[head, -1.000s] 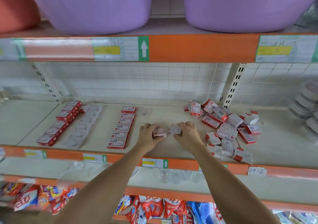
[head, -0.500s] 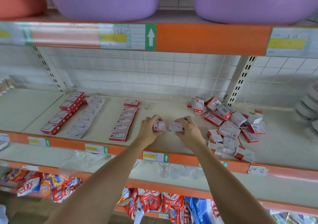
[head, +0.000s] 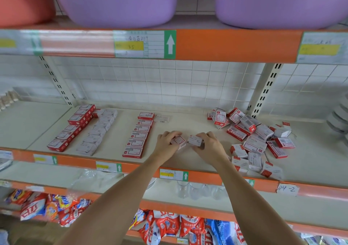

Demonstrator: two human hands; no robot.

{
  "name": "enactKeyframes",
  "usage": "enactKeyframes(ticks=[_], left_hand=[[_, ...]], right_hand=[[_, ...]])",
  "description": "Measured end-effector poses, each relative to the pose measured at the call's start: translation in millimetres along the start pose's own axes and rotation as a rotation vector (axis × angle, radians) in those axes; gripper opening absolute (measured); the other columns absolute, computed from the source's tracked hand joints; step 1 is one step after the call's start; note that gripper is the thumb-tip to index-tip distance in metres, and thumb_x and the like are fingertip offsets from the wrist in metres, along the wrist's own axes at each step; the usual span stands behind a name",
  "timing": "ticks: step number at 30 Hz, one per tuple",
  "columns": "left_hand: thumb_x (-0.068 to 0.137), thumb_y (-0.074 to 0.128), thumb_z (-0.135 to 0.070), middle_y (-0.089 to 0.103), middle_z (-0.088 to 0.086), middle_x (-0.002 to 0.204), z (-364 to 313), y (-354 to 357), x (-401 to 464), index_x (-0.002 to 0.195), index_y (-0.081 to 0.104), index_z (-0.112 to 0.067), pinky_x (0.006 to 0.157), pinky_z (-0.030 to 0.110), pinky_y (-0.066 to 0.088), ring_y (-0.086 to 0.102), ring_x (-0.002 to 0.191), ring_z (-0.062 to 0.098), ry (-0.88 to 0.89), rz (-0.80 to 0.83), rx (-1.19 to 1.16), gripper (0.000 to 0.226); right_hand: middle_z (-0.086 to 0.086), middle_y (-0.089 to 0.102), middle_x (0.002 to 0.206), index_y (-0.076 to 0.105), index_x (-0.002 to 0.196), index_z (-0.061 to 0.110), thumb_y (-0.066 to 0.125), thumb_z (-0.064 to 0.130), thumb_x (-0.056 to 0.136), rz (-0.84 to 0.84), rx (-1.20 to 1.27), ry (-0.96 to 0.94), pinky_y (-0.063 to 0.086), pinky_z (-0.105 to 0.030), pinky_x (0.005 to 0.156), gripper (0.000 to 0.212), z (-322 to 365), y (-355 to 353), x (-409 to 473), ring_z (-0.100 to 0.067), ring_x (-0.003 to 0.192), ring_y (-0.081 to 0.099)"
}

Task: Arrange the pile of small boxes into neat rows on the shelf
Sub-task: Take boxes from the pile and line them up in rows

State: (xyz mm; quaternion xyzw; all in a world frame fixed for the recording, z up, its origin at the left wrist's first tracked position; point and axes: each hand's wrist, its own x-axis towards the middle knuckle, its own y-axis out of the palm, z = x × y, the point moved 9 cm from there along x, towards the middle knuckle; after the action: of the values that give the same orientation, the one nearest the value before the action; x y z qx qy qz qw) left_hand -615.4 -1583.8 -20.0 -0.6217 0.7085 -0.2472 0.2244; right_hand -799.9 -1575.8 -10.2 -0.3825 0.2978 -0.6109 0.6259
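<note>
On the cream shelf [head: 188, 124], a loose pile of small red-and-white boxes [head: 252, 141] lies at the right. Three neat rows stand to the left: a red row [head: 72, 127], a pale row [head: 98, 130] and a middle red-and-white row [head: 139, 134], with a single pale box [head: 161, 118] beside its far end. My left hand [head: 166, 144] grips a red-and-white box [head: 178, 141]. My right hand [head: 209, 145] grips a pale box [head: 194, 140]. Both boxes sit side by side, just above the shelf between the middle row and the pile.
An orange shelf lip with price labels [head: 173, 175] runs along the front edge. Overhead, an upper shelf [head: 235, 45] carries purple tubs [head: 120, 1]. Slotted uprights [head: 263, 94] stand at the back. Glasses [head: 188, 189] and detergent bags [head: 165, 226] fill the lower shelves. Grey stacked items [head: 339, 118] sit far right.
Both hands lifted slightly and moved farther onto the shelf, bringing the two boxes close together side by side. The camera view tilted down a little.
</note>
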Motion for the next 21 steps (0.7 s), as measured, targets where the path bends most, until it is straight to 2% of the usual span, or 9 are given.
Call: enactKeyframes(ticks=[2,4,9,13,16,19,21], left_hand=[[0.080,0.050,0.002,0.046,-0.005,0.115,0,2,2,0.132,0.057,-0.033,0.101,0.035,0.036,0.034,0.114,0.020,0.024,0.038,0.027,0.063],[0.085,0.053,0.001,0.045,-0.004,0.115,1,2,4,0.134,0.056,-0.034,0.098,0.031,0.036,0.036,0.113,0.019,0.057,0.063,0.079,0.061],[0.075,0.074,-0.004,0.044,-0.004,0.114,10,-4,3,0.124,0.057,-0.030,0.097,0.032,0.049,0.052,0.112,0.020,0.051,0.044,-0.028,0.058],[0.063,0.090,-0.027,0.044,-0.001,0.111,15,-11,3,0.108,0.055,-0.020,0.091,0.025,0.046,0.053,0.101,0.014,0.034,-0.088,-0.084,0.057],[0.055,0.092,-0.046,0.046,0.000,0.106,15,-15,4,0.102,0.052,-0.018,0.085,0.027,0.047,0.050,0.097,0.014,0.040,-0.124,-0.053,0.068],[0.050,0.093,-0.049,0.049,-0.001,0.101,15,-16,4,0.100,0.049,-0.016,0.081,0.033,0.048,0.050,0.094,0.018,0.051,-0.143,-0.017,0.074],[0.053,0.094,-0.044,0.052,-0.003,0.105,11,-15,4,0.108,0.054,-0.020,0.088,0.036,0.046,0.048,0.098,0.017,0.100,-0.122,0.002,0.072]], right_hand=[[0.000,0.049,0.115,0.054,0.129,0.025,0.067,0.043,0.086,0.021,-0.028,0.010,0.052,-0.033,0.076,0.048,0,2,1,-0.019,0.105,0.052],[0.001,0.049,0.116,0.053,0.129,0.026,0.065,0.044,0.087,0.034,-0.045,0.016,0.051,-0.032,0.076,0.048,0,3,2,-0.019,0.105,0.052],[0.001,0.050,0.114,0.053,0.128,0.028,0.067,0.043,0.085,0.050,-0.037,0.025,0.053,-0.033,0.076,0.048,0,4,1,-0.018,0.102,0.054],[0.001,0.053,0.113,0.055,0.129,0.025,0.070,0.040,0.084,0.028,-0.021,0.018,0.055,-0.035,0.077,0.050,0,2,0,-0.019,0.100,0.058],[0.002,0.053,0.112,0.055,0.128,0.026,0.070,0.041,0.083,0.032,-0.016,0.015,0.055,-0.034,0.078,0.049,1,2,-1,-0.017,0.100,0.057],[0.004,0.053,0.111,0.055,0.128,0.027,0.070,0.041,0.083,0.029,-0.012,0.016,0.055,-0.034,0.079,0.050,0,2,-1,-0.015,0.098,0.056],[0.004,0.053,0.110,0.055,0.128,0.028,0.071,0.040,0.083,0.036,-0.009,0.012,0.055,-0.035,0.079,0.049,0,3,-1,-0.015,0.098,0.056]])
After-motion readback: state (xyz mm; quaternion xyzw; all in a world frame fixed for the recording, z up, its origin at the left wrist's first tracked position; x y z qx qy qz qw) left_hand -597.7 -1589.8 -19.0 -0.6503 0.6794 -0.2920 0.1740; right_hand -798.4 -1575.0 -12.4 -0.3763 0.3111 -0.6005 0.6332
